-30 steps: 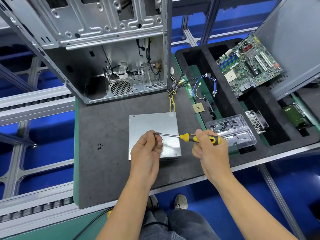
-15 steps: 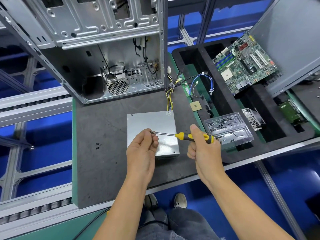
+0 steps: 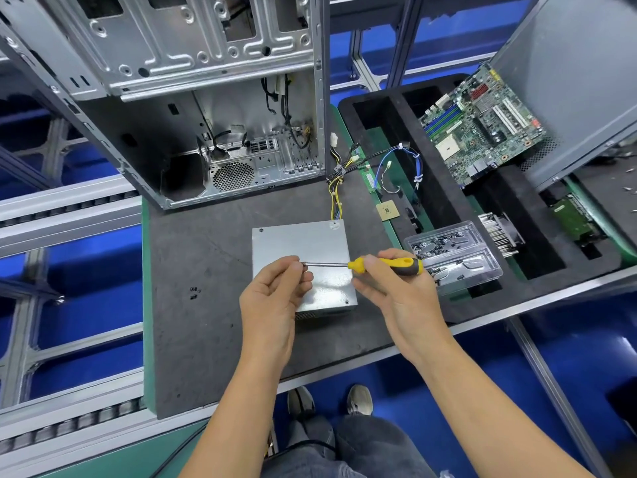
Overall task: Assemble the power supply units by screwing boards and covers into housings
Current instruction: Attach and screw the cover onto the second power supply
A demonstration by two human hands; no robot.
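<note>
Bare mat (image 3: 193, 339) left of the power supply unit (image 3: 303, 257), which lies flat mid-mat below the open housing (image 3: 193, 98). Left hand (image 3: 272, 301) pinches the screwdriver (image 3: 379, 265) tip over the unit; right hand (image 3: 400, 298) grips its yellow handle, beside the screw tray (image 3: 462, 267) at the mat's right edge.

A single head-worn camera looks steeply down and forward over the power supply unit (image 3: 303, 267) on the desk (image 3: 206, 305), close above it, with the open computer case (image 3: 193, 108) standing beyond it.
</note>
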